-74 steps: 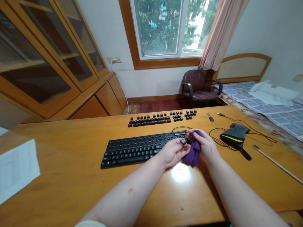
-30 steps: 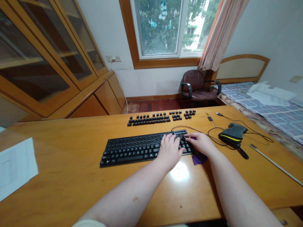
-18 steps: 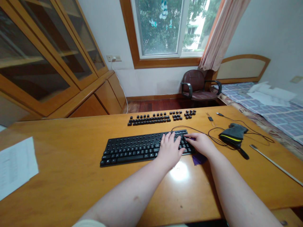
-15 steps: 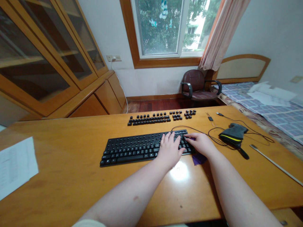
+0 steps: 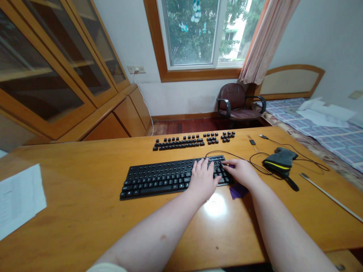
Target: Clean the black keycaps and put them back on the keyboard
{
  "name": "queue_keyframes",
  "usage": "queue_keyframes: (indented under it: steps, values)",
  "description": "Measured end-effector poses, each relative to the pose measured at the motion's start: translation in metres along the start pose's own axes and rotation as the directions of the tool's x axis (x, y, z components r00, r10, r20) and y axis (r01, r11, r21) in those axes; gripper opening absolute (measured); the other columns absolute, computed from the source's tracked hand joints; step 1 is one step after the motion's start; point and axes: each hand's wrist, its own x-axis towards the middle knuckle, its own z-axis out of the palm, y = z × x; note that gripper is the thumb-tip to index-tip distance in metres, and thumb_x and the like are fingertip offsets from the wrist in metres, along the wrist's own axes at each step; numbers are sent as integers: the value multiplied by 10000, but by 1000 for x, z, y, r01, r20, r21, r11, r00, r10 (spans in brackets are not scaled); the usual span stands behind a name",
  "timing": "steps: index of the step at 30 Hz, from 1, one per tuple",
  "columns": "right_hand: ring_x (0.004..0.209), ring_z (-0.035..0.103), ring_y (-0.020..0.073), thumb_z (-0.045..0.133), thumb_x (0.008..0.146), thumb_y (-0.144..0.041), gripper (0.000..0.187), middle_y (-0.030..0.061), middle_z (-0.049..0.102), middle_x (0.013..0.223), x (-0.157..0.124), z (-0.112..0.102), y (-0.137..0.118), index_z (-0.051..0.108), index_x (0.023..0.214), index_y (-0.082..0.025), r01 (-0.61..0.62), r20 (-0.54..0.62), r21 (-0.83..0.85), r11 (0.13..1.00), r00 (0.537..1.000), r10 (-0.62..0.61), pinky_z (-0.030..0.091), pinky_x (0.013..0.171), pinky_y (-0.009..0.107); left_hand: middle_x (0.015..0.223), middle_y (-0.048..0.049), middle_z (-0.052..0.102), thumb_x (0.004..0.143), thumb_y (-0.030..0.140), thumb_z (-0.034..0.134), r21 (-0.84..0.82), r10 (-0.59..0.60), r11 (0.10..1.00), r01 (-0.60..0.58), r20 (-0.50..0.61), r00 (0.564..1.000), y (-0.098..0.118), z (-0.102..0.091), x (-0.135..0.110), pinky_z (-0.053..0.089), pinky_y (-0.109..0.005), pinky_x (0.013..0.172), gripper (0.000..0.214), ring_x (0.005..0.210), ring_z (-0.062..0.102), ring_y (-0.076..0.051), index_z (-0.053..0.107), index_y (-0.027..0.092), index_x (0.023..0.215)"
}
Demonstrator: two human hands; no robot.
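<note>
A black keyboard lies on the wooden desk; keycaps fill its lower rows, while its upper rows show bare key stems. My left hand rests on its right part with fingers spread, palm down. Over the number-pad end, my right hand is closed on a purple cloth, its fingertips at the keys. Part of the cloth hangs below the palm onto the desk; the rest is hidden by the hand. Behind the keyboard, loose black keycaps are laid out in rows matching a keyboard layout.
To the right lie a dark grey brush-like tool with a yellow stripe, a coiled cable with a USB plug, a small wire keycap puller and a thin white-handled brush. Paper sheets lie at the left.
My right fingertips have shifted very slightly over the number-pad end. My left hand and the keyboard stay in place.
</note>
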Motion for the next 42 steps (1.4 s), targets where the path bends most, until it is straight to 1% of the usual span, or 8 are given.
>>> queue_keyframes:
  steps: [10,17,22,27,30,33,36,42]
  values:
    - [883,646,215,549,755,-347,279,36,712,948,0,0,-1,701,969,-251,-1,-7,-17,1000,1000,1,469,772,292,1347,-120,408,823,484,437,-1,-3,1000,3,-17,1000,0,1,0,210,-471,1068,533,1248,325,-271,445,166,1250]
    - [875,648,210,537,763,-351,280,29,712,948,0,4,-1,697,973,-259,0,-10,-40,999,1000,-1,469,755,282,1348,-126,404,825,481,436,-4,5,1000,-5,0,1000,1,1,0,201,-475,1071,537,1256,314,-271,433,169,1262]
    - [899,643,217,527,766,-346,281,36,709,963,1,6,1,698,968,-251,3,2,-32,999,1000,-3,462,780,292,1358,-123,393,821,483,446,9,4,1000,-4,26,1000,1,1,0,187,-473,1076,546,1261,307,-265,419,180,1274]
    - [900,643,221,496,793,-386,285,35,709,960,1,5,-1,708,933,-256,30,0,-5,1000,1000,-30,459,792,303,1365,-113,383,810,497,459,8,39,999,-40,44,998,1,-2,-1,188,-493,1066,545,1267,300,-279,415,229,1283]
    - [877,647,226,536,765,-405,283,41,712,942,3,8,0,704,937,-255,-17,-33,2,1000,999,17,465,767,306,1367,-101,381,815,502,450,11,65,998,-66,58,996,1,-2,-1,185,-500,1062,517,1279,283,-280,428,266,1274]
    - [860,646,216,567,740,-388,272,36,713,924,5,11,2,700,931,-246,-47,-57,66,997,997,51,466,762,301,1365,-99,387,819,506,439,13,75,997,-76,71,995,1,0,-1,179,-509,1060,498,1287,270,-281,448,275,1260]
    - [850,643,201,568,735,-361,224,26,716,888,7,14,4,709,853,-231,-36,-53,181,983,998,46,456,794,297,1372,-98,379,815,512,444,13,84,996,-85,74,994,0,2,0,180,-516,1055,523,1291,260,-286,419,285,1286]
    - [827,640,210,605,683,-347,223,47,714,837,9,19,8,707,791,-180,-71,-47,371,926,994,95,454,793,315,1379,-102,370,818,522,433,20,96,995,-98,79,992,-1,4,0,168,-512,1057,540,1287,268,-286,392,297,1307]
